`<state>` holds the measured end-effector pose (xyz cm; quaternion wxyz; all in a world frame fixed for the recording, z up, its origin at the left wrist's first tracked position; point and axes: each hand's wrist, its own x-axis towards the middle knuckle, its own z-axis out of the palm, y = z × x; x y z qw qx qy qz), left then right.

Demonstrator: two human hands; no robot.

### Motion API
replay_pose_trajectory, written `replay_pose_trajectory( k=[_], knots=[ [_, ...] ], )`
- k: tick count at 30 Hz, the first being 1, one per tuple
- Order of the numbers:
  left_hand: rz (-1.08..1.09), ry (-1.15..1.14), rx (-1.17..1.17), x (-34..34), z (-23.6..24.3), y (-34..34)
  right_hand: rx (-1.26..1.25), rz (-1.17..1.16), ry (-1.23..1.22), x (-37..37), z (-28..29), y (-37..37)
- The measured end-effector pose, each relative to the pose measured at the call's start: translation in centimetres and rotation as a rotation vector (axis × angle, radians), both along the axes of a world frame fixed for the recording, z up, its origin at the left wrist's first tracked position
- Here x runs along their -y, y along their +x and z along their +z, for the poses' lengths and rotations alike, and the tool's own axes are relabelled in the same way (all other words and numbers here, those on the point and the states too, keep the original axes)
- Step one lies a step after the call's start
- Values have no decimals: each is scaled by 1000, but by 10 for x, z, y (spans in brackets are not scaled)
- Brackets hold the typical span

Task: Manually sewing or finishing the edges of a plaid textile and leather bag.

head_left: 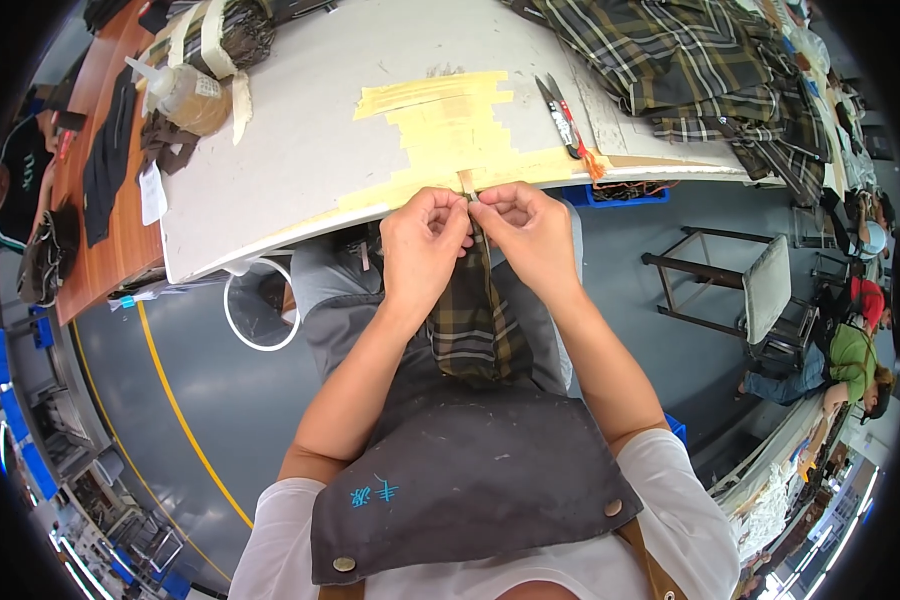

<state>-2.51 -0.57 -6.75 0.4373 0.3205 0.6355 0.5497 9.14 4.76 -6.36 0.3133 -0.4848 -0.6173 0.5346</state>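
Observation:
My left hand (425,240) and my right hand (525,235) meet at the front edge of the pale worktable (280,130), both pinched on the narrow upper end of a dark plaid fabric piece (470,320). That piece hangs down over my lap and dark apron (470,470). A short tan strip (466,183) rises from between my fingertips onto yellow tape patches (430,120) stuck to the tabletop. Scissors with red and dark handles (560,115) lie to the right of the tape.
Plaid fabric (690,60) piles at back right; a glue bottle (192,95) stands at left beside a wooden table (105,250). Below are a bin (255,335), blue tray (620,198) and stool (765,285). People (850,360) are at far right.

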Motion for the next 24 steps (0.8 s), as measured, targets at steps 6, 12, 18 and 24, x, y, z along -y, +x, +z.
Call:
replay_pose_trajectory(
  k=[6, 12, 18, 24],
  knots=[
    [11, 5, -49, -1, 0, 2, -81, -59, -88, -1, -7, -3],
    [46, -6, -198, 12, -1, 5, -179, -71, -133, 2, -11, -1],
    [-5, 19, -261, 31, -51, 9, -236, -53, -206, 6, -7, 3],
    [-306, 123, 562, 4, -76, -17, -155, -12, -240, 3, 1, 6]
  ],
)
